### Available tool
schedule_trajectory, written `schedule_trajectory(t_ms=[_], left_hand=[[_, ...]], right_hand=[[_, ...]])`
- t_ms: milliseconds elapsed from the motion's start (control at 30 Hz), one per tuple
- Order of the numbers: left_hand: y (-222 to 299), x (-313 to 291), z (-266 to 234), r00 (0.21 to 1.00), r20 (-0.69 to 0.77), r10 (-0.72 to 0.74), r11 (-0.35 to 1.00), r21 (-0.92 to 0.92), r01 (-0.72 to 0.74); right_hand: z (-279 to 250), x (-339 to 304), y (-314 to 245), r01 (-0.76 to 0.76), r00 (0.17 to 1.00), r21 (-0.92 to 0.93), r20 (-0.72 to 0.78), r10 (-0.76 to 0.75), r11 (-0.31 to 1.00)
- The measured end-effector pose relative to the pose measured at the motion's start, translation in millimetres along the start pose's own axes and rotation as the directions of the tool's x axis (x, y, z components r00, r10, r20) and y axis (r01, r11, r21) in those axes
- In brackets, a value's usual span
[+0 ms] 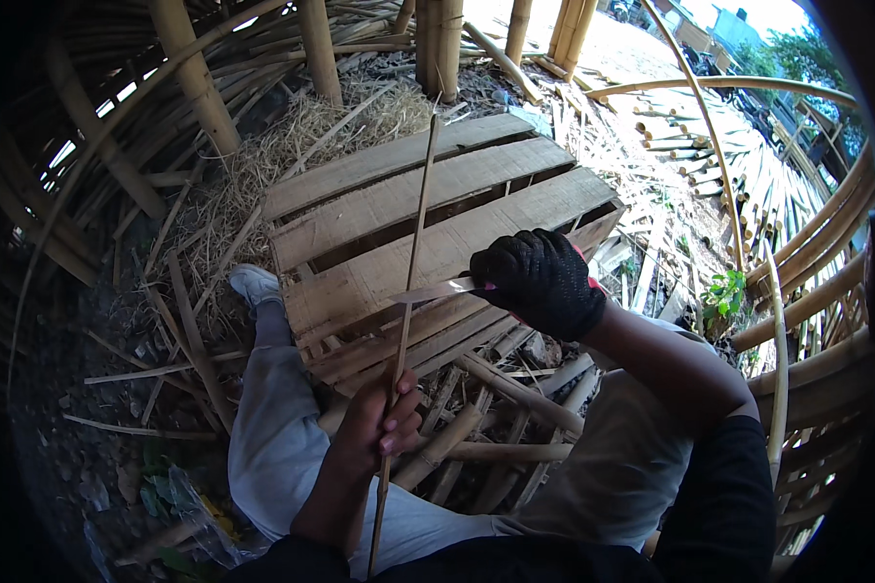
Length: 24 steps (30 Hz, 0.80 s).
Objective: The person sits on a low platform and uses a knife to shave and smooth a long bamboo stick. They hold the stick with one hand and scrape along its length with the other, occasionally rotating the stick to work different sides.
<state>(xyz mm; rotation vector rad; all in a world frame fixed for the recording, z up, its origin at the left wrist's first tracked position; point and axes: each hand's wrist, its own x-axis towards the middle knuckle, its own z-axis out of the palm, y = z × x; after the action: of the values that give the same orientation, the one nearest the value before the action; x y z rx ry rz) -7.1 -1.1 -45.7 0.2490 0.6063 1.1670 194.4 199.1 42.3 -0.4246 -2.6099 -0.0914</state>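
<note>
My left hand (384,418), bare, is closed round a long thin bamboo strip (420,219). The strip runs from my lap up past the far edge of a slatted wooden pallet (437,189). In a black dotted glove, my right hand (540,282) grips a knife, its fingers wrapped over the handle, which is mostly hidden. The knife's blade (433,291) points left and lies across the strip, above my left hand. Whether the edge bites into the strip, I cannot tell. The pallet is in front of me, between my knees and beyond.
Upright bamboo poles (196,78) stand at the far left. Pale shavings (228,194) heap beside the pallet. Cut bamboo pieces (530,398) lie under its near side, and stacked bamboo lengths (758,185) at the far right. Bent bamboo poles (826,301) edge the right side.
</note>
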Motion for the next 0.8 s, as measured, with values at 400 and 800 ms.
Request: schedule_trajectory(t_ms=[400,800], left_hand=[[-31.2,15.2,6.0,0.952,0.173,-0.254,0.932,-0.218,0.288],[-47.1,32.0,-24.3,0.911,0.381,-0.160,0.974,-0.091,0.209]], right_hand=[[26.4,-2.6,14.1,0.118,0.982,0.182,0.125,-0.142,0.976],[36.3,-0.9,9.9,0.245,0.965,0.316,0.010,-0.261,0.917]])
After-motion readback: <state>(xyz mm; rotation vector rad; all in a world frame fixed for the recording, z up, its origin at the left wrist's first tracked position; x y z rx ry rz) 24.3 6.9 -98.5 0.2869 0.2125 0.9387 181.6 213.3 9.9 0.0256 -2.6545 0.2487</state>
